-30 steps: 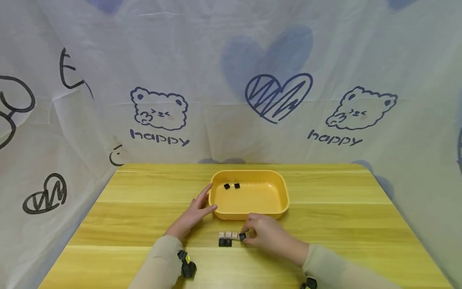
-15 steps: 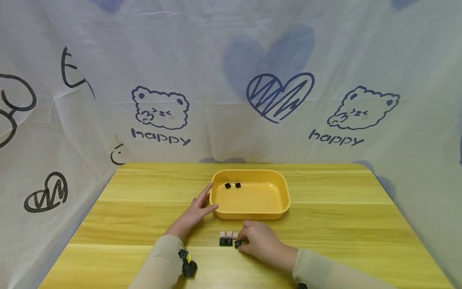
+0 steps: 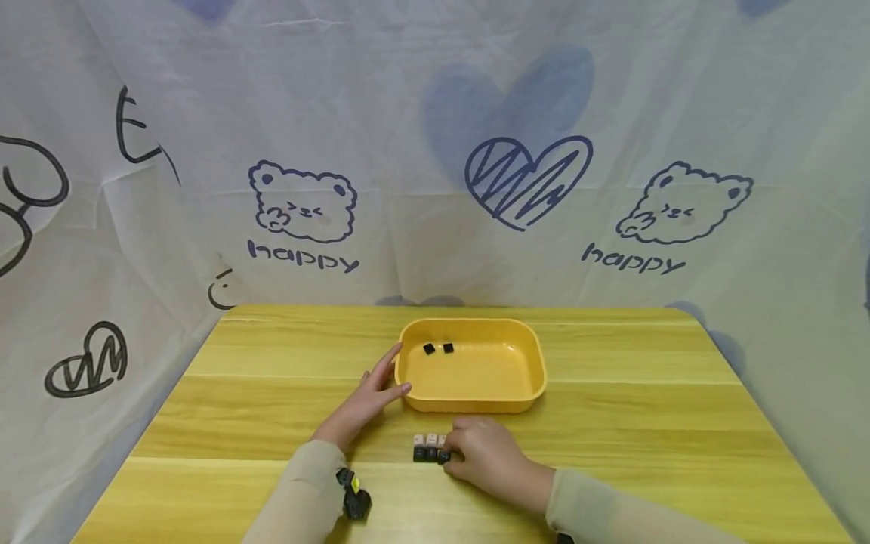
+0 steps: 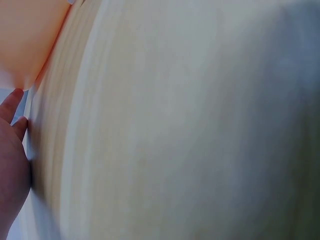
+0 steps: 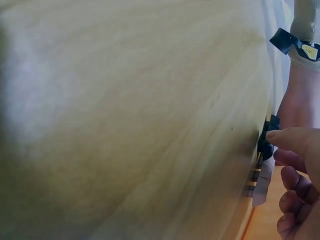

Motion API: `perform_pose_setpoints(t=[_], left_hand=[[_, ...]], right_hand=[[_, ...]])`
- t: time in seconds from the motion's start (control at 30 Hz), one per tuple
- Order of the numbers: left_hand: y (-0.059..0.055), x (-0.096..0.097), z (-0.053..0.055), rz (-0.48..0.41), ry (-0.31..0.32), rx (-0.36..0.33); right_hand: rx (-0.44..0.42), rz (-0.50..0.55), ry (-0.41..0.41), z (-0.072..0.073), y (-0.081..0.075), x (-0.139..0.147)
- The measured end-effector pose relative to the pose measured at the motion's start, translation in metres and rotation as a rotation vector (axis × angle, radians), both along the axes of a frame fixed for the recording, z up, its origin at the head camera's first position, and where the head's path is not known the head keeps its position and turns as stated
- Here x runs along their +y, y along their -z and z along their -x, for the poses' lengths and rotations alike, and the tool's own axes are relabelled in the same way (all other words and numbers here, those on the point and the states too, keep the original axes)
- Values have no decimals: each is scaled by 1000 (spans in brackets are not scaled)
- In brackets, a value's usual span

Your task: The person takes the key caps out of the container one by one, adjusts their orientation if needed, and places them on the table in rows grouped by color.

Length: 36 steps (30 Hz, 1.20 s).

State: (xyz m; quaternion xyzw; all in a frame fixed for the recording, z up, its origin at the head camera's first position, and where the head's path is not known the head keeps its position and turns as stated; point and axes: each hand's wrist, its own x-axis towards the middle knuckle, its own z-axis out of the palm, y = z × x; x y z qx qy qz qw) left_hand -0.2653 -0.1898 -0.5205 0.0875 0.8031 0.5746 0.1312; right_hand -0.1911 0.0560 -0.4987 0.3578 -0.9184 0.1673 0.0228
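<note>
In the head view my right hand [image 3: 492, 455] pinches a black keycap [image 3: 444, 457] between thumb and finger, at the right end of a short row of black keycaps [image 3: 419, 455]. Right behind that row stand white keycaps [image 3: 431, 440], the rightmost partly covered by my fingers. The right wrist view has my thumb [image 5: 295, 140] pressed on the dark keycaps [image 5: 267, 142]. My left hand [image 3: 365, 402], fingers spread, rests against the left side of a yellow plastic basin [image 3: 469, 406]. In the left wrist view, its fingertips touch the basin wall [image 4: 30, 35].
Two black keycaps [image 3: 438, 348] lie inside the basin, toward its back left. Everything stands on a wood-grain table [image 3: 625, 423]. A white cloth [image 3: 408, 227] printed with hearts and bears hangs behind it. Each wrist wears a black camera mount [image 3: 353, 495].
My right hand has moved left and toward me with the black keycap, from beside the white row to the end of the black row. The left hand has stayed at the basin.
</note>
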Motion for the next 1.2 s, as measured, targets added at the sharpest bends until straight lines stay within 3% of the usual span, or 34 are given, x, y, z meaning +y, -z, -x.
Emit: perform_pose_setpoints(t=[0.5,0.67,0.9,1.03,1.2], left_hand=[[-1,-1,0,-3,3,8],[-1,-1,1,-6,21,22],[2,-2,2,18,6,50],[2,-2,3,25,8,57],[3,-1,3,21,15,64]], right_hand=[[-6,0,0,5,-1,-2],[9,72,0,10,-13,2],[38,149,94,35,-49,10],[-24,127,162,53,-62,12],[-117,87,186,77,-70,9]])
